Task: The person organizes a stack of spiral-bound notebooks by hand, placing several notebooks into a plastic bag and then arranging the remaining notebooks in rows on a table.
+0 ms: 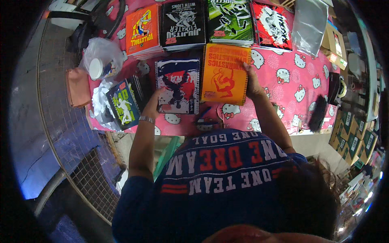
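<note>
My right hand (254, 85) grips the right edge of an orange spiral notebook (210, 77) with a red gymnast figure, its thumb over the cover. Beside it, on the left, lies a white, navy and red spiral notebook (186, 97) with a dark fighter figure. My left hand (152, 104) is at this notebook's left edge, fingers mostly hidden; whether it grips the notebook I cannot tell. Farther back stand stacks of spiral notebooks: an orange one (142, 30), a black one (183, 24), a green one (231, 22) and a red one (273, 26).
A pink tablecloth (289, 95) with cartoon cat heads covers the table. At left are a dark notebook (123, 105) with a green figure, a plastic bag (106, 50) and a white-lidded jar (96, 68). Clear plastic sleeves (310, 26) lie at back right; cardboard boxes (352, 135) stand beyond the table.
</note>
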Demonstrator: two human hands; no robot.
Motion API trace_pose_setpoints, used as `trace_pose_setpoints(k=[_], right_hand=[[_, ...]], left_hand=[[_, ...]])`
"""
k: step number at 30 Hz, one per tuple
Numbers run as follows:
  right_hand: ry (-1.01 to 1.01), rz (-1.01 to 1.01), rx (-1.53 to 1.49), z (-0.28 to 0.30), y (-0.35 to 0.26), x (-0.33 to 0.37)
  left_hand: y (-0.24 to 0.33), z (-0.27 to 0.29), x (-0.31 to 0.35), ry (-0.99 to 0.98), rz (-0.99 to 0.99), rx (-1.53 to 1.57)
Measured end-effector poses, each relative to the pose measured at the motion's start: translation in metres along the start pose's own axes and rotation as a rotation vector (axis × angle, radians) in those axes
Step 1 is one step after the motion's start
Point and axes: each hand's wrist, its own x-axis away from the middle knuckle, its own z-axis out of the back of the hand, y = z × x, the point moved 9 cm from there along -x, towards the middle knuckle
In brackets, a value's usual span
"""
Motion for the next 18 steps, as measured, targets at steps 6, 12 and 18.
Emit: trace_pose_setpoints(k=[6, 12, 18], right_hand=[[-0.013, 0.04, 0.09, 0.01, -0.002, -0.006], [0.009, 0.071, 0.079, 0.039, 0.008, -0.007], [0.264, 0.027, 0.043, 0.082, -0.02, 0.036]], left_hand=[[0.01, -0.011, 0.012, 0.007, -0.048, 0.012], [-0.009, 0.014, -0.018, -0.002, -0.021, 0.061], [0.006, -0.002, -0.003, 0.015, -0.064, 0.007]])
